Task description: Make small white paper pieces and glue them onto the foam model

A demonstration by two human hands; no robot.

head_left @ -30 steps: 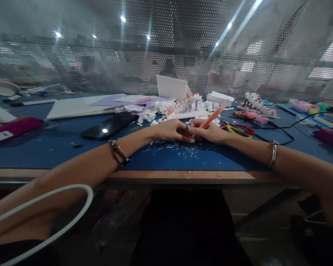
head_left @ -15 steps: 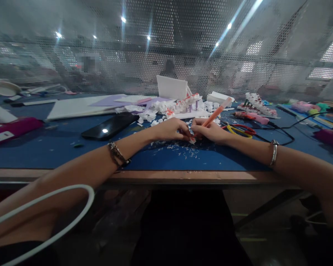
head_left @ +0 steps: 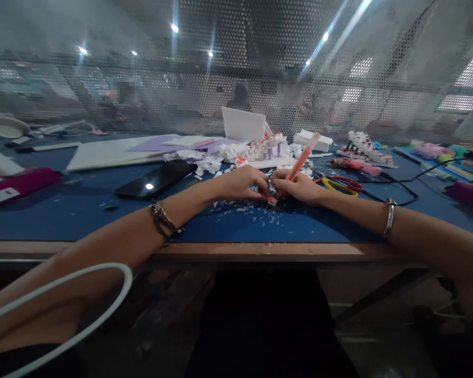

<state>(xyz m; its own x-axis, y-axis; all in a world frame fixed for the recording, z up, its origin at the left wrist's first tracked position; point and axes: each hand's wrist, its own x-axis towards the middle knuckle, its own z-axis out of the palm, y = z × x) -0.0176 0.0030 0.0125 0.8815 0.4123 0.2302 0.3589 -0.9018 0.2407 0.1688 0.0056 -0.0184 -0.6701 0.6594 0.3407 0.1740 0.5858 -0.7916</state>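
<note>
My right hand (head_left: 293,185) is closed around an orange marker pen (head_left: 302,160), its tip pointing down toward a small white scrap with orange-red colouring (head_left: 272,201). Pinched at the fingertips of my left hand (head_left: 250,182) is that same scrap, held just above the blue table surface. Both hands nearly touch each other. White crumbs (head_left: 265,215) lie scattered beneath them. Just beyond stands a white model with purple posts and red-orange patches (head_left: 270,146), torn white pieces heaped around it.
Left of my hands lies a black phone (head_left: 155,180), with white and purple sheets (head_left: 114,149) behind. On the right are yellow-and-red-handled pliers (head_left: 340,185), a pink corded tool (head_left: 360,167) and a second white model (head_left: 364,147). The table's wooden edge (head_left: 236,249) runs in front.
The orange marker has tilted more upright and its upper end has shifted left. The scrap has turned slightly in my left fingertips. Both hands stay in nearly the same place.
</note>
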